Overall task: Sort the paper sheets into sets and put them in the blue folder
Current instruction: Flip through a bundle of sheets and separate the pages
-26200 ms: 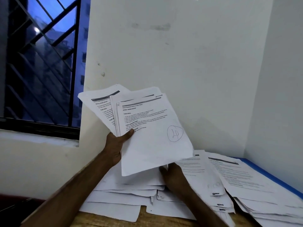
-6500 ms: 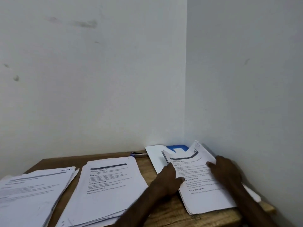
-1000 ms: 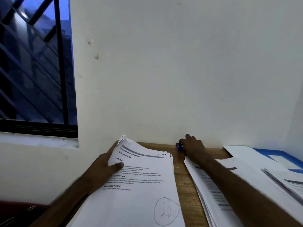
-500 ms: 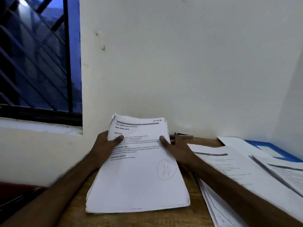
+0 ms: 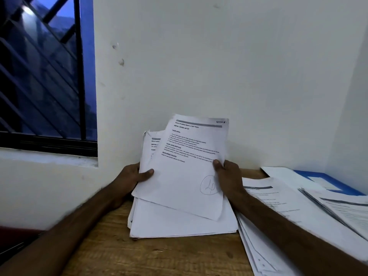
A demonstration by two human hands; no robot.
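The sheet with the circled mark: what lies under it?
Under the sheet: a stack; one printed page peeks out at left. The stack rests on the table. Their text is mostly covered.

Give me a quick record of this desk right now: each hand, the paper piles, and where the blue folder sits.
Left hand: grips left edge of the held sheets, thumb on top
Right hand: grips their right edge
Held sheets: top page skewed, circled scribble by the right hand
Lower pile: flat on the table, under the held sheets
Second pile: to its right
Blue folder: far right, papers overlapping it
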